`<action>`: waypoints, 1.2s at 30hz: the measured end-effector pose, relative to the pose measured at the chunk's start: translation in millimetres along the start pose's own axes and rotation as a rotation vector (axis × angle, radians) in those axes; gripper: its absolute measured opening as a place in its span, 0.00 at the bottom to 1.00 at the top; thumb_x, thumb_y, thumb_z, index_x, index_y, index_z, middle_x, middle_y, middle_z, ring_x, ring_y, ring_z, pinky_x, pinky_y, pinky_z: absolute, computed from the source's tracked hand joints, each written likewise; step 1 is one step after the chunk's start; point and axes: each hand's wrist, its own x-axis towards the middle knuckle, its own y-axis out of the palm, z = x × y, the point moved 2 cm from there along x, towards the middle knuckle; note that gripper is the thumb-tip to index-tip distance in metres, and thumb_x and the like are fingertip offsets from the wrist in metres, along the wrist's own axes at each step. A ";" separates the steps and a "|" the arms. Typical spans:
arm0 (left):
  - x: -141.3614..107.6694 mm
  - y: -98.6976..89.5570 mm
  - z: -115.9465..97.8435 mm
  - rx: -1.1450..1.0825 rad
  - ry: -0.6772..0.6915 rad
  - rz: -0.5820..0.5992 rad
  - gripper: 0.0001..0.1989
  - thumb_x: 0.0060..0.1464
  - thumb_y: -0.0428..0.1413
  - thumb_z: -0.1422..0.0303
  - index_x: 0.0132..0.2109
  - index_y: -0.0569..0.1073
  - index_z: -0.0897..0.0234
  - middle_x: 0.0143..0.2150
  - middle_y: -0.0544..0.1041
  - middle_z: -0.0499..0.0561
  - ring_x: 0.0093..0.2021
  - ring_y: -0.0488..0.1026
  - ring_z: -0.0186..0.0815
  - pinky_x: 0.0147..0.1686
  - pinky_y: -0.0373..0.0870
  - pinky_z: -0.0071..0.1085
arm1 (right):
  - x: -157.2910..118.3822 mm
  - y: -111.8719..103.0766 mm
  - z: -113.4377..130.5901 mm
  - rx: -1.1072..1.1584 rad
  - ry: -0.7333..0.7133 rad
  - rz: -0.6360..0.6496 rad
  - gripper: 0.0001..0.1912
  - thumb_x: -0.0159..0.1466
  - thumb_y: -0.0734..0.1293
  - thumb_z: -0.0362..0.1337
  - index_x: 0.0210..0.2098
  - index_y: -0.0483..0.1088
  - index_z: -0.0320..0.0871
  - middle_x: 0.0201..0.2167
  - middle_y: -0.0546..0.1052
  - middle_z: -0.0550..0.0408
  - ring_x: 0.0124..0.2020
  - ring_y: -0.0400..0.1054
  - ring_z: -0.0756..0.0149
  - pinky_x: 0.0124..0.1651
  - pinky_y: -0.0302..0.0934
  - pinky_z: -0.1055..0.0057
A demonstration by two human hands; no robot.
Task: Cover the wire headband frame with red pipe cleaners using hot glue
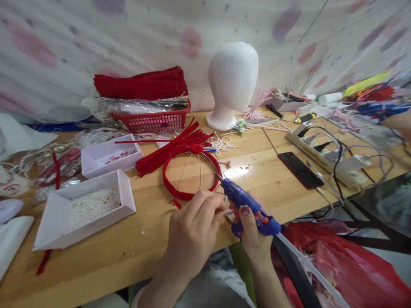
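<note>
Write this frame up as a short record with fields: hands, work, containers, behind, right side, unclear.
left hand: fingertips together beside the ring, back of the hand toward the camera
right hand: grips the blue glue gun, nozzle pointing at the ring's right side
work: red ring lying on the table, thin wires across its opening
containers: box of pearls; box of pink gems; red basket
behind: white foam head, upright
right side: dark-screened phone; power strip with plugs
unclear: what the left fingertips pinch, if anything
</note>
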 end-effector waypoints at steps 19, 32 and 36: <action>3.6 0.2 1.7 -0.294 -0.216 -0.079 0.05 0.59 0.60 0.77 0.37 0.76 0.63 0.33 0.76 0.46 0.28 0.70 0.26 0.27 0.67 0.21 | -9.4 6.3 21.2 0.308 0.311 0.009 0.23 0.59 0.70 0.60 0.31 0.70 0.44 0.24 0.74 0.55 0.18 0.60 0.70 0.15 0.53 0.74; -0.9 5.6 6.7 -0.062 -0.028 -0.055 0.06 0.68 0.50 0.72 0.41 0.71 0.62 0.36 0.75 0.49 0.34 0.75 0.30 0.33 0.71 0.24 | -19.0 5.9 22.3 0.263 0.356 -0.060 0.23 0.61 0.69 0.59 0.33 0.68 0.45 0.25 0.75 0.55 0.18 0.62 0.68 0.17 0.57 0.71; -4.2 9.0 3.2 -0.025 -0.001 -0.059 0.05 0.68 0.50 0.72 0.42 0.69 0.61 0.35 0.74 0.48 0.34 0.74 0.30 0.33 0.71 0.24 | -11.4 5.4 15.1 0.276 0.356 -0.054 0.25 0.61 0.67 0.61 0.32 0.70 0.44 0.20 0.73 0.56 0.15 0.62 0.69 0.13 0.54 0.74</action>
